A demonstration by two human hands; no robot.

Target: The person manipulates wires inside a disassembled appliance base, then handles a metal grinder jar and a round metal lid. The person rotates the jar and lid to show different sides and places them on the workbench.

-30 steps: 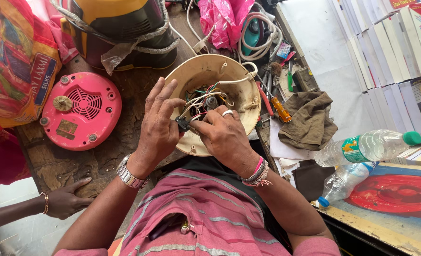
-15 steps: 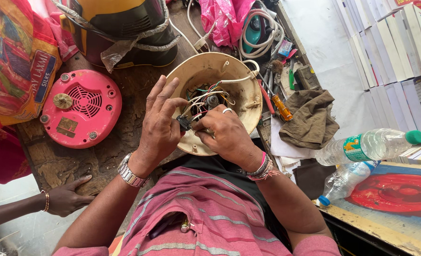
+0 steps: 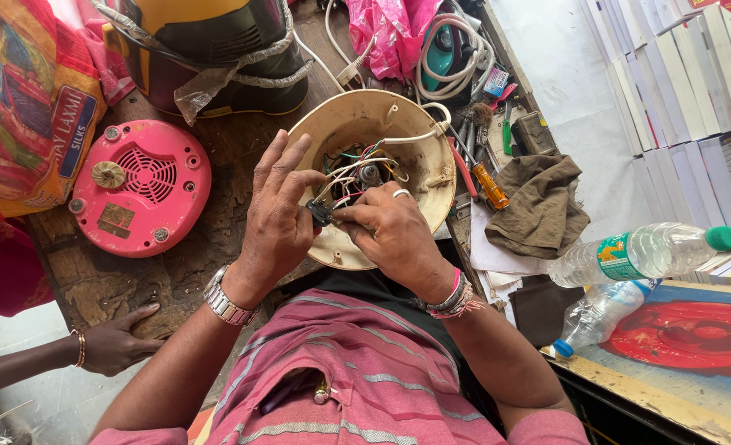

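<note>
Pinching a small black part (image 3: 320,213) between your left hand (image 3: 276,216) thumb and forefinger, other fingers spread; your right hand (image 3: 390,231) fingertips pressed onto it too. Part sits at the near rim of the cream housing (image 3: 431,177), wires (image 3: 357,169) running inside. Pink base (image 3: 139,198) left of housing; another person's hand (image 3: 118,342) near-left.
</note>
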